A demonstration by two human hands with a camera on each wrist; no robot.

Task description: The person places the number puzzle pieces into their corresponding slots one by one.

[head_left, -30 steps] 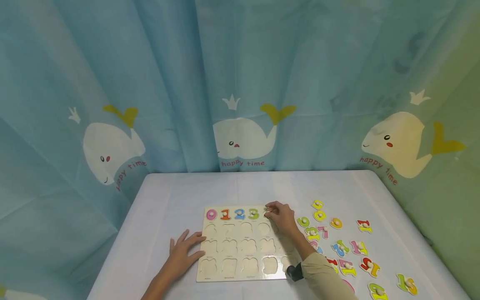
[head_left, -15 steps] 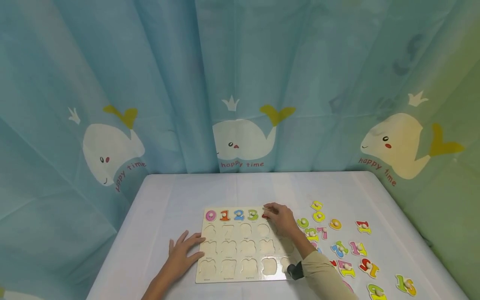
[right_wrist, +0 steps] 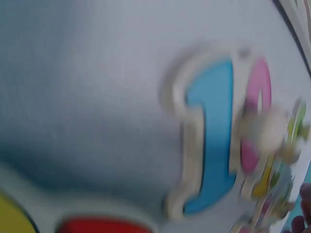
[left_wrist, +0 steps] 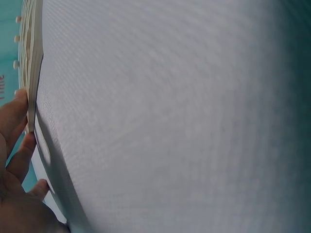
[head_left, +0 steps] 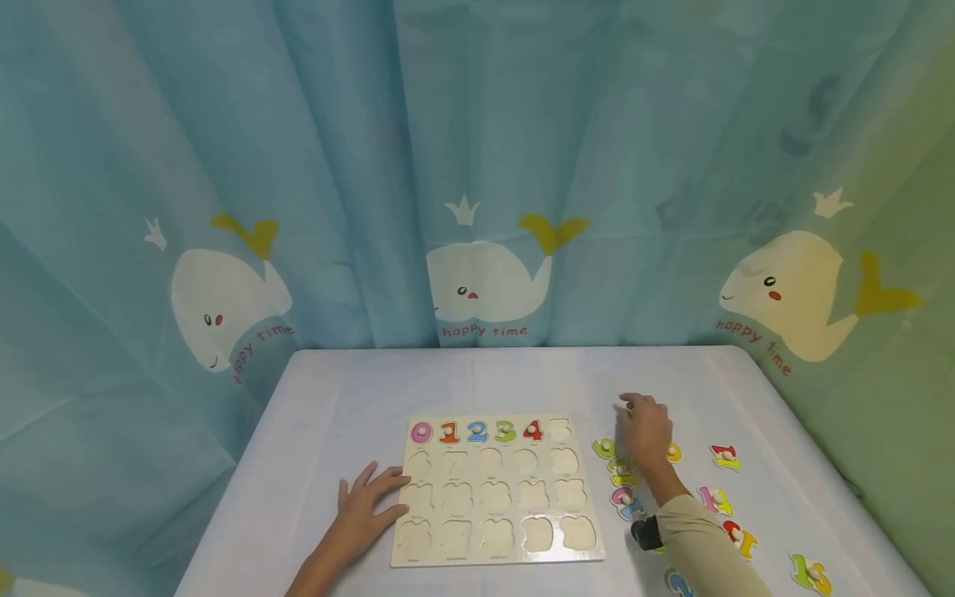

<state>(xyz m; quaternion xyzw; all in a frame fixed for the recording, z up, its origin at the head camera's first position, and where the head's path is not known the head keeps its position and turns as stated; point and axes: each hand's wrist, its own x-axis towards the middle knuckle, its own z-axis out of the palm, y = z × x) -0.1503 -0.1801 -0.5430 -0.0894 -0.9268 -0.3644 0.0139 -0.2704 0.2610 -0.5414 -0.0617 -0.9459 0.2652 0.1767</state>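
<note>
A wooden number board (head_left: 496, 561) lies on the table, with pieces 0, 1, 2, 3 and a red 4 (head_left: 533, 431) set in its top row. My left hand (head_left: 366, 512) rests with spread fingers on the board's left edge. In the left wrist view its fingertips touch the board's side. Right of the board, my right hand (head_left: 646, 427) bends its fingers round a small yellow number piece (head_left: 630, 408), mostly hidden under them. Fingertips of this hand (right_wrist: 303, 208) show at the corner of the right wrist view.
Loose knobbed pieces lie right of the board: a green 9 (head_left: 603, 448), a blue-and-pink 10 (head_left: 625, 502), a pink 11 (head_left: 715, 500), a red-and-yellow piece (head_left: 725, 458) and a green-and-orange one (head_left: 811, 574). My right sleeve (head_left: 705, 543) covers several others. A whale-print curtain (head_left: 485, 166) hangs behind the table.
My right hand has left the red 4, now seen lying in its slot, and has moved right to the yellow piece among the loose numbers. The left hand stays on the board's edge.
</note>
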